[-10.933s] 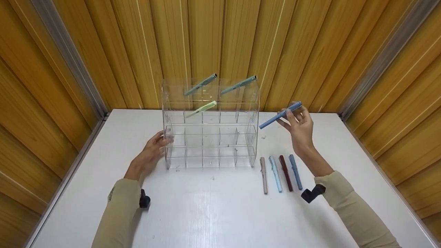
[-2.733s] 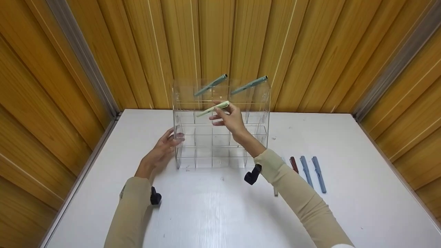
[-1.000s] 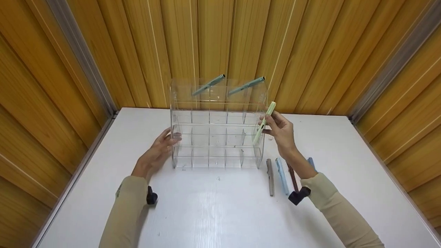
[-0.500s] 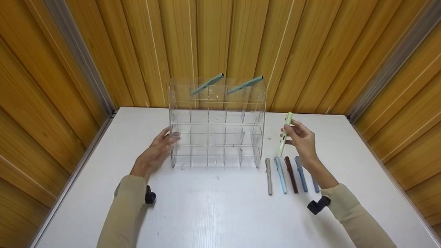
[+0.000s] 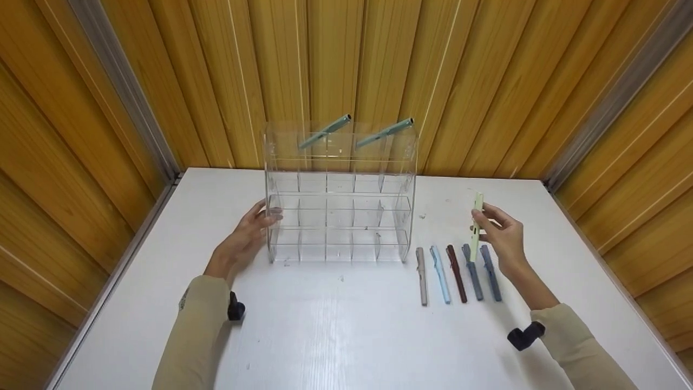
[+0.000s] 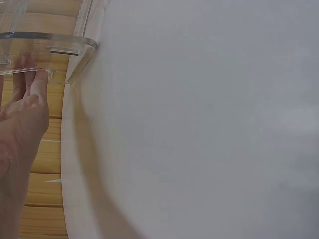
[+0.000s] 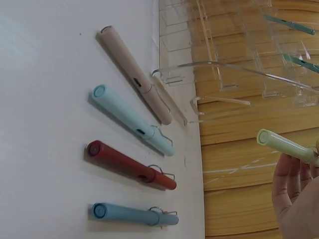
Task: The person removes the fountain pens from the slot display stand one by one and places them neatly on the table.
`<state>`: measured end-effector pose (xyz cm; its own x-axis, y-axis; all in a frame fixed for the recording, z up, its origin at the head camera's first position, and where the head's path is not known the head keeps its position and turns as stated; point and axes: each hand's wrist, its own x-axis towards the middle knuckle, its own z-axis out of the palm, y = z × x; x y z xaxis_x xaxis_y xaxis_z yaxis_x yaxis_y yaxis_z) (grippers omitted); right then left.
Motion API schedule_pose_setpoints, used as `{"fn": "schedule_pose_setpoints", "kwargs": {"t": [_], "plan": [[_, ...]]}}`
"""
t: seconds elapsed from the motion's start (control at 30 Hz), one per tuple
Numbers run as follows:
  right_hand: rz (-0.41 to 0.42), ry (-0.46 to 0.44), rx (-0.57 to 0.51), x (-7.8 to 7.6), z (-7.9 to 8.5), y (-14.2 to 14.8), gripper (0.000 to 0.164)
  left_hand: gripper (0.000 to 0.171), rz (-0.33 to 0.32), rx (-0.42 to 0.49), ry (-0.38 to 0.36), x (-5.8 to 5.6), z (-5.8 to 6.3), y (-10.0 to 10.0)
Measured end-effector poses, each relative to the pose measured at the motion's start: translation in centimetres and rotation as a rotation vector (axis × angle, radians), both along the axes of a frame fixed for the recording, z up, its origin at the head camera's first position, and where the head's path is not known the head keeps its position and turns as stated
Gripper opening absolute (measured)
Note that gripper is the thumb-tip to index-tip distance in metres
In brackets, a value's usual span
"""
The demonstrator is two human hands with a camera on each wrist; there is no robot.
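Observation:
My right hand (image 5: 501, 233) pinches a pale green pen (image 5: 476, 233), which hangs nearly upright, cap end up, above the row of pens. At the left, my left hand (image 5: 243, 233) holds the side of a clear tiered pen stand (image 5: 339, 244), and its fingers (image 6: 39, 82) show by the stand's edge in the left wrist view. Two teal pens (image 5: 326, 131) lean in the top tier. On the table lie a beige pen (image 5: 422, 276), a light blue pen (image 5: 440, 275), a dark red pen (image 5: 456, 274), a grey-blue pen (image 5: 472, 273) and a blue pen (image 5: 491, 273).
The stand sits near the back of the white table (image 5: 325, 336), with thin dividers making several compartments per tier. Yellow wood-look walls (image 5: 325, 65) with metal corner posts enclose the table at the back and sides.
The pale green pen left the stand in my right hand. It has moved right and tipped from slanted to nearly upright. A second blue pen now lies in the row. My left hand stays at the stand.

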<state>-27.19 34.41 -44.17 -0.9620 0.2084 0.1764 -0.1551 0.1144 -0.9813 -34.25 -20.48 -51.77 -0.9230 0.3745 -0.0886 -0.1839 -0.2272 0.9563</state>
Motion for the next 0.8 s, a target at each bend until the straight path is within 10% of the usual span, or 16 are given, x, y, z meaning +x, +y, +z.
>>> {"fn": "schedule_pose_setpoints", "kwargs": {"t": [0.8], "plan": [[-0.083,-0.195,0.187,0.6,-3.5,6.8,0.056,0.081,0.017,-0.014,0.002,0.0,-0.1,0.0]]}}
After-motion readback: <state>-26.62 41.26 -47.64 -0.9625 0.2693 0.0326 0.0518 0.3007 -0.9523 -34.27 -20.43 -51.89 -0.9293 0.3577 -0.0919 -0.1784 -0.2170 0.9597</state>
